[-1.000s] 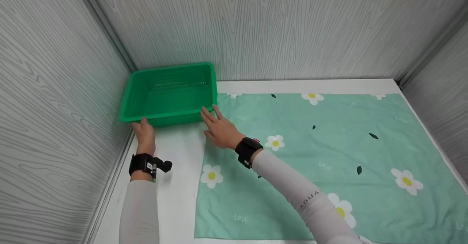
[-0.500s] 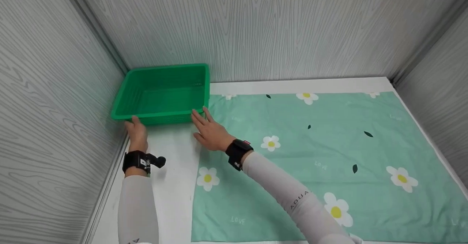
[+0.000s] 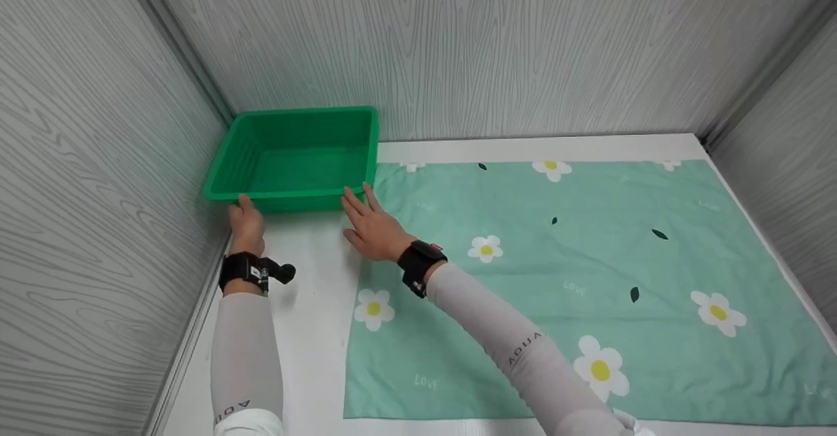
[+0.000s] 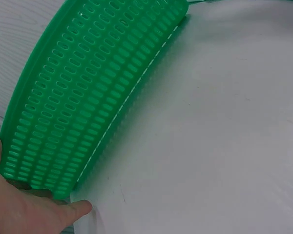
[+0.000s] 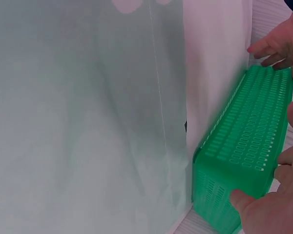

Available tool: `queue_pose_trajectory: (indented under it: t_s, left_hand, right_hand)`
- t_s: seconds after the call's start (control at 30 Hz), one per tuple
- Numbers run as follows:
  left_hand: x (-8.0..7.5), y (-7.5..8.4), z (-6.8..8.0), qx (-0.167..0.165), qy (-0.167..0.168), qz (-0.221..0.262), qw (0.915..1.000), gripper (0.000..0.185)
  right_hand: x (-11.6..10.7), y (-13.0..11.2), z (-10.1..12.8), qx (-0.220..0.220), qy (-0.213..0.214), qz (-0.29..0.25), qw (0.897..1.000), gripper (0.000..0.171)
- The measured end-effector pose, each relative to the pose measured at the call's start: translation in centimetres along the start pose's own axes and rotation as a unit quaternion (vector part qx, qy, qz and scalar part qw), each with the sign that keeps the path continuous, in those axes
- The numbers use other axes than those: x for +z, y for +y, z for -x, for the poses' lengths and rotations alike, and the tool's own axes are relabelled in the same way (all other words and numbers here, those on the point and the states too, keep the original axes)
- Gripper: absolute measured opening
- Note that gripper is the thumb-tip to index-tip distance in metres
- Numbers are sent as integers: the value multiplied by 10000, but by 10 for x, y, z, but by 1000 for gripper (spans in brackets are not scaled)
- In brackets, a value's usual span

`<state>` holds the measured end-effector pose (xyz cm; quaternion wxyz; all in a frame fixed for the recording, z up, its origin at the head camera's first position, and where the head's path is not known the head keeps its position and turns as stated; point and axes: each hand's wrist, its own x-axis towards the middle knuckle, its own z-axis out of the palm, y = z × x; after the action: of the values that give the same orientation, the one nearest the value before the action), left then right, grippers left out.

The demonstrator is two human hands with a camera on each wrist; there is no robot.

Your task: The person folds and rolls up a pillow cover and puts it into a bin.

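Left hand (image 3: pixel 246 221) sits at the near left corner of the green basket (image 3: pixel 294 158), fingers straight, tips touching the near wall just under the rim. Right hand (image 3: pixel 371 225) is at the near right corner, fingers spread and straight, tips against that corner. So the basket lies directly beyond both hands, tucked into the far left corner of the white table (image 3: pixel 307 331), its long side running left to right between them. Each hand is equally close to its own corner. From the left wrist view, the basket's wall is hard plastic punched with rows of small slots, rim smooth. To the right lies a thin mint cloth (image 3: pixel 562 279) printed with daisies, flat, its left edge just beside the right hand.
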<state>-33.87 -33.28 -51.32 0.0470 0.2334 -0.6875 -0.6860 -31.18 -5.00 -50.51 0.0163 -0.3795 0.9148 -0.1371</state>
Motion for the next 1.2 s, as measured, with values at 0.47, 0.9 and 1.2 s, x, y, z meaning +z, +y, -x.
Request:
queue_pose_trajectory:
  t_s: [0.47, 0.9, 1.2]
  left_hand:
    - [39, -18, 40, -380, -745, -654, 9943, 77]
    - [103, -29, 109, 1268, -1430, -2529, 9484, 83]
    - [125, -41, 155, 2360, -2794, -3405, 8662, 90]
  right_hand:
    - [16, -13, 43, -276, 242, -871, 9955, 74]
    - [-10, 65, 146, -158, 750, -1027, 9918, 77]
    - [-22, 117, 255, 486, 355, -1074, 9924, 85]
